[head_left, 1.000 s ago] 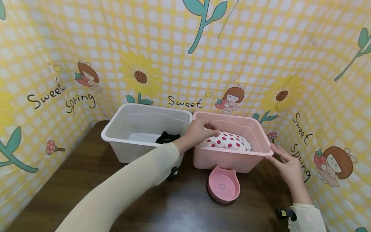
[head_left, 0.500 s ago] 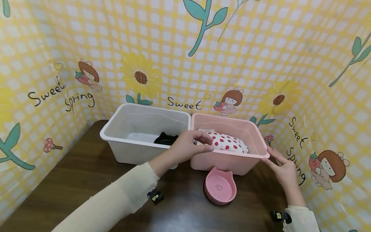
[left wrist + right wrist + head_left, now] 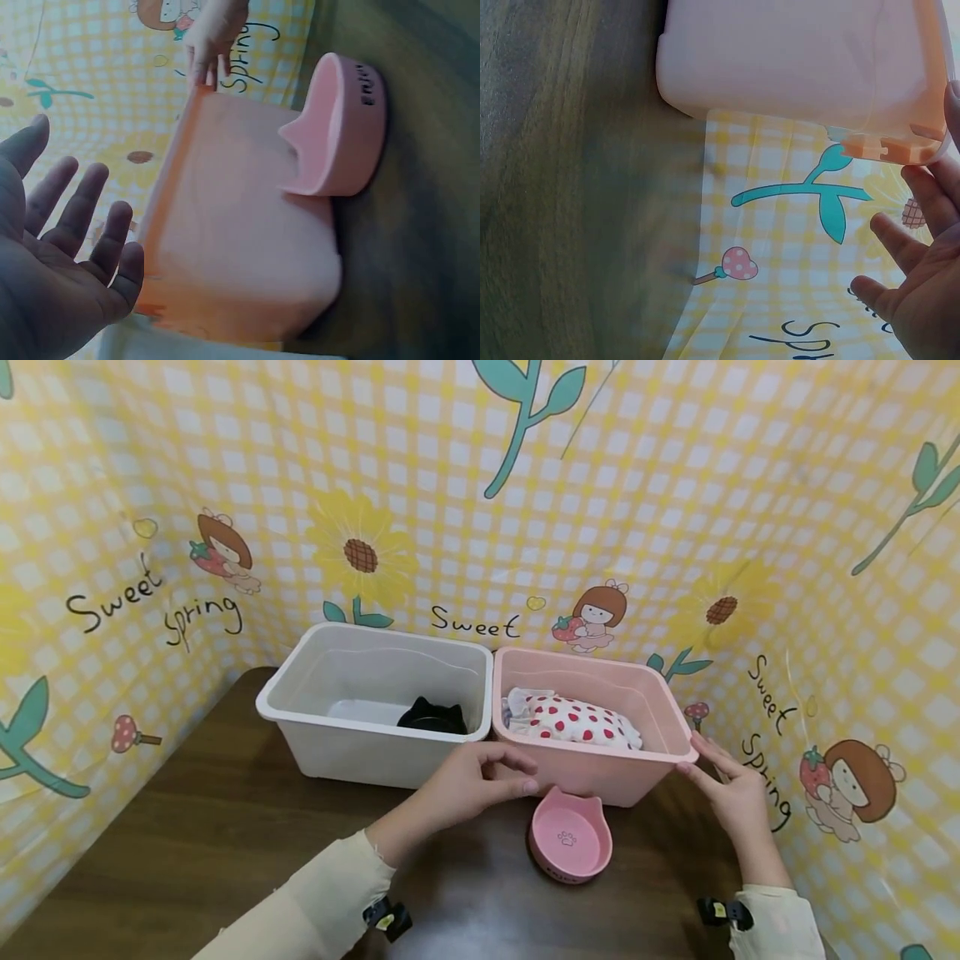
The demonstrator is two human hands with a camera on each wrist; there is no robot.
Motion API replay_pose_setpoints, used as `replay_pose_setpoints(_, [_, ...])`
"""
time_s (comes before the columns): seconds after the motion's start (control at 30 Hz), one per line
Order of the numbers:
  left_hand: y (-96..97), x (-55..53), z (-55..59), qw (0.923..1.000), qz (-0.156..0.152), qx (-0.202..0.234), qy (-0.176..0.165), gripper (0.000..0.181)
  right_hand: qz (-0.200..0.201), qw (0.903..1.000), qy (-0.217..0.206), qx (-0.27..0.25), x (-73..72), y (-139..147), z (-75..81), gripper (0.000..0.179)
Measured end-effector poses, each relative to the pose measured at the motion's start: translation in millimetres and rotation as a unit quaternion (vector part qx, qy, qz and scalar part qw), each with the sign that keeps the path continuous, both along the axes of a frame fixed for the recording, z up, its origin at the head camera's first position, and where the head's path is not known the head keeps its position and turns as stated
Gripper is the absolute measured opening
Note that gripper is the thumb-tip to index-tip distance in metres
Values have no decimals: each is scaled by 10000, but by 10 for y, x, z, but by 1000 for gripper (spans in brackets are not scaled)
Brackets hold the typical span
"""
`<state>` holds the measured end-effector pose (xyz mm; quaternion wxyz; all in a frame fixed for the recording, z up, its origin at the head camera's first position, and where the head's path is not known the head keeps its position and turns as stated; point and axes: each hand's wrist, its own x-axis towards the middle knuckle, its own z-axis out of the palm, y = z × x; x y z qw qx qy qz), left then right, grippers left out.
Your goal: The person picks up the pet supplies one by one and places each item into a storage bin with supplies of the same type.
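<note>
My left hand (image 3: pixel 480 781) hovers before the bins with relaxed, lightly bent fingers and nothing in them. In the left wrist view, its fingers spread apart beside the pink bin's wall. At the pink bin (image 3: pixel 600 772), my right hand (image 3: pixel 738 802) grips the front right rim corner between thumb and forefinger; its other fingers stick out loosely in the right wrist view. Inside that bin lies a puffy white cloth bundle (image 3: pixel 581 722) with red spots and a frilled left end. A pink cat-eared bowl (image 3: pixel 572 839) with a paw print sits on the table in front.
Left of the pink bin, close against it, stands a white bin (image 3: pixel 360 752) holding a black cat-eared bowl (image 3: pixel 432 717). Both bins rest at the back of the dark wooden table (image 3: pixel 202 818). A yellow checked cloth backdrop (image 3: pixel 420 460) surrounds the table.
My left hand has come out from over the pink bin, moving toward me and down to the left, uncovering the bundle's frilled end. The right hand stays at the rim corner.
</note>
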<state>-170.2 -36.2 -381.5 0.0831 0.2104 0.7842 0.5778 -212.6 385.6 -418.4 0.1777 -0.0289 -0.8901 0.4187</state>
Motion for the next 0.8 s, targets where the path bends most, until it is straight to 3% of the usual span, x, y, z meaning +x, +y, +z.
replay_pose_setpoints(0.3, [50, -79, -464, 9989, 401, -171, 174, 25, 106, 9999, 83, 51, -37, -12, 27, 56])
replay_pose_setpoints(0.47, [120, -125, -701, 9988, 405, -281, 71, 26, 84, 9999, 64, 15, -42, -17, 13, 57])
replay_pose_setpoints(0.8, [372, -251, -1015, 9976, 491, -482, -97, 37, 64, 9999, 106, 26, -29, 18, -15, 57])
